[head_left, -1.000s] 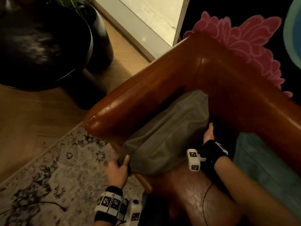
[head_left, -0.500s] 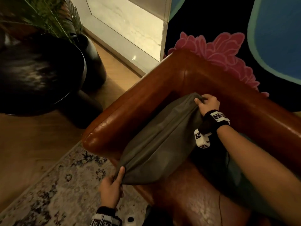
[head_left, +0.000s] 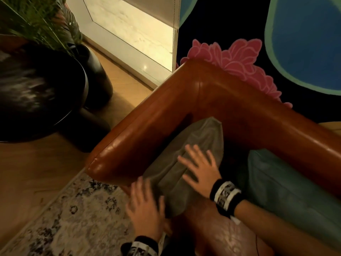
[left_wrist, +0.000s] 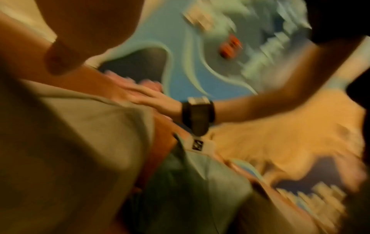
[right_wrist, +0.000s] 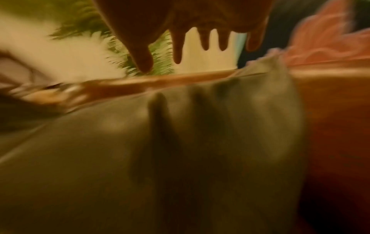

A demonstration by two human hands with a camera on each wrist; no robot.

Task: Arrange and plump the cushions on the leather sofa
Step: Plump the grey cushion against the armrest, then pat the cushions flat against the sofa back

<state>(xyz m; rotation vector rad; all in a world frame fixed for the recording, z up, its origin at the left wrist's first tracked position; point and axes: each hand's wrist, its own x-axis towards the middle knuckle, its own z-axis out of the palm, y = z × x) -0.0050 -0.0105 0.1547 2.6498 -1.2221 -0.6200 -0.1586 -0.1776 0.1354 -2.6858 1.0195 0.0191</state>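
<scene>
Leather sofa (head_left: 140, 130) corner on wood floor (head_left: 33, 163) (patterned rug (head_left: 73, 209) beside) — both hands, seemingly flat, fingers spread, on olive cushion (head_left: 201, 141).

At frame centre we see one cushion (head_left: 193, 154) leaning in the sofa (head_left: 147, 130) corner against the armrest, a second cushion (head_left: 286, 182) to its right, rug (head_left: 73, 218) lower left, plant (head_left: 36, 24) upper left.

Both wrist pictures are smeared and fuzzy. The green pillow (head_left: 287, 183) is cut off at the right edge.
</scene>
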